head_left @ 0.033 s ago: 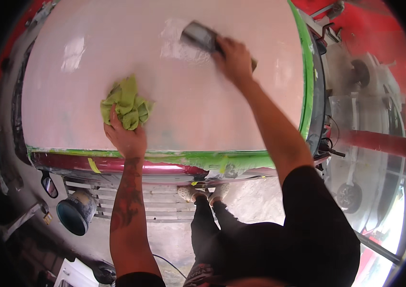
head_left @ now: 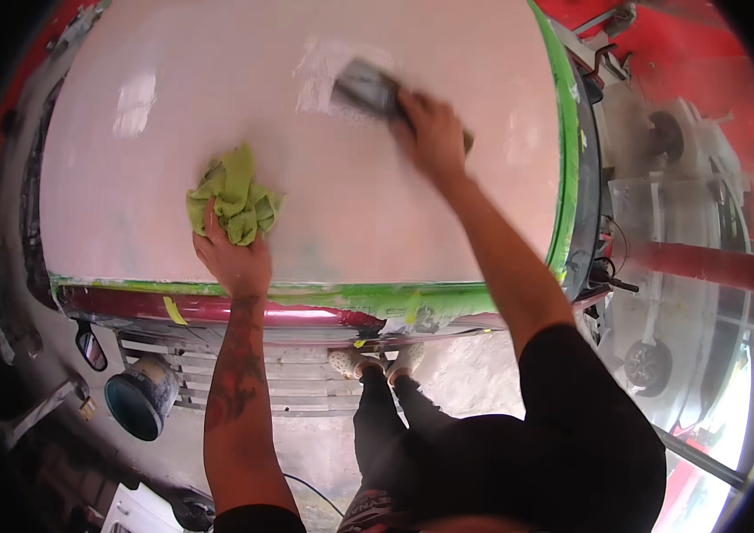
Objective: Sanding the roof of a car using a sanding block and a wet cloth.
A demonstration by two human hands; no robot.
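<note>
A broad pale-pink car panel (head_left: 323, 209), with wet, shiny patches, spreads out in front of me. My left hand (head_left: 233, 258) rests near its front edge, fingers closed on a crumpled lime-green cloth (head_left: 233, 191) that lies against the surface. Farther off and to the right, my right hand (head_left: 433, 133) is wrapped round a long dark-grey sanding block (head_left: 366, 87), smeared by motion. The block is on the panel beside a bright wet patch. Its underside is hidden, and my hand covers its middle; a short end shows past the wrist side.
Green masking tape (head_left: 565, 169) lines the panel's right and front edges. Below the front edge runs dark-red bodywork (head_left: 243, 308). A bucket (head_left: 143, 395) stands on the floor at left near a slatted platform (head_left: 288, 377). A cable (head_left: 315, 493) trails on the floor. Another vehicle (head_left: 661, 293) is at right.
My right hand and the sanding block have shifted slightly nearer and to the left. The left hand and cloth stay practically where they were.
</note>
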